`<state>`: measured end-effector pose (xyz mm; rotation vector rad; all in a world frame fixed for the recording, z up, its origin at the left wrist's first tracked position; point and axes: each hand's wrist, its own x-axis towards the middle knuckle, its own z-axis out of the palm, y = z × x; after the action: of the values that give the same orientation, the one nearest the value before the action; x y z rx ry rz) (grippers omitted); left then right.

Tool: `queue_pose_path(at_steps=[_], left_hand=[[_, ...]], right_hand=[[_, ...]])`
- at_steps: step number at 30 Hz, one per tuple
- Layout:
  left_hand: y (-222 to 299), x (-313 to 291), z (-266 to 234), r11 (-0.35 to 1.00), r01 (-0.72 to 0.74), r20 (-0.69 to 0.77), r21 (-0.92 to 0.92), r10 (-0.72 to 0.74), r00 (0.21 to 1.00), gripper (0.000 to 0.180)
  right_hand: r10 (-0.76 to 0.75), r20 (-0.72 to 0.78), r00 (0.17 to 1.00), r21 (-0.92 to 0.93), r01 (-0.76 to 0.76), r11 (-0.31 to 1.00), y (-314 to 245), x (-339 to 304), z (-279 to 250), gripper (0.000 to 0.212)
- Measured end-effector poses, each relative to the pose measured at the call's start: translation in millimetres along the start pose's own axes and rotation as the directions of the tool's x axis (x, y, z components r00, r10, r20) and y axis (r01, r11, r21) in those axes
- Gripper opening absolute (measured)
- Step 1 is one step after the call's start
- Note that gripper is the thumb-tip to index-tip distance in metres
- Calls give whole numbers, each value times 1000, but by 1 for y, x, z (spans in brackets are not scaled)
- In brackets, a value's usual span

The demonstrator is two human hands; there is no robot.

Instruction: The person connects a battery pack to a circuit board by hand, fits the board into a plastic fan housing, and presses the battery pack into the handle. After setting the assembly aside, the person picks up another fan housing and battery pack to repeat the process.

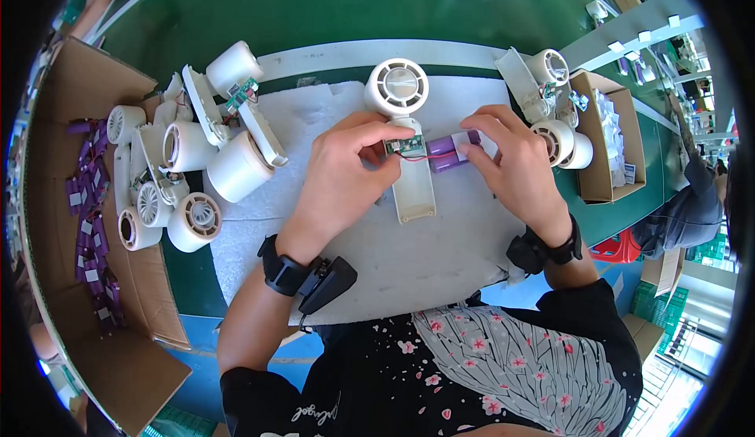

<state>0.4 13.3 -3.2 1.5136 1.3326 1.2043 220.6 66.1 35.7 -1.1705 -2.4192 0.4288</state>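
On the grey foam mat lies a white handheld fan housing (pixel 414 193), its round head (pixel 397 87) pointing away from me and its handle open. My left hand (pixel 346 174) pinches a small green circuit board (pixel 404 145) at the top of the handle. A purple battery pack (pixel 448 154) with a white label rests just right of the handle, joined to the board by red and dark wires. My right hand (pixel 515 162) grips the pack's right end between thumb and fingers. The fingertips partly cover both parts.
Several white fan housings (pixel 244 166) crowd the mat's left side, with more (pixel 553 140) at the right. A large cardboard box (pixel 145 280) of purple battery packs (pixel 90 201) stands far left. Another cardboard box (pixel 602 193) holds white pieces. A white rail (pixel 314 58) crosses behind the mat (pixel 338 272).
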Motion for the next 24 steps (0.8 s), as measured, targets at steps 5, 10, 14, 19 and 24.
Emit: queue_pose_path(at_steps=[5,10,14,19,24], left_hand=[[3,-3,2,997,4,17,75,-6,1000,32],[2,-3,4,996,-42,-30,76,45,999,28],[1,-2,5,993,-71,-8,91,72,997,28],[-1,0,5,990,-101,3,93,101,995,29],[-1,0,5,993,-79,18,90,78,997,28]], right_hand=[[-163,23,986,26,162,986,-1,-2,2,19],[-255,55,965,-48,258,965,-2,-1,-1,14],[-239,118,964,-107,252,962,-5,-2,-4,13],[-231,166,959,-162,257,953,1,6,-3,12],[-270,160,949,8,272,962,3,6,-12,11]])
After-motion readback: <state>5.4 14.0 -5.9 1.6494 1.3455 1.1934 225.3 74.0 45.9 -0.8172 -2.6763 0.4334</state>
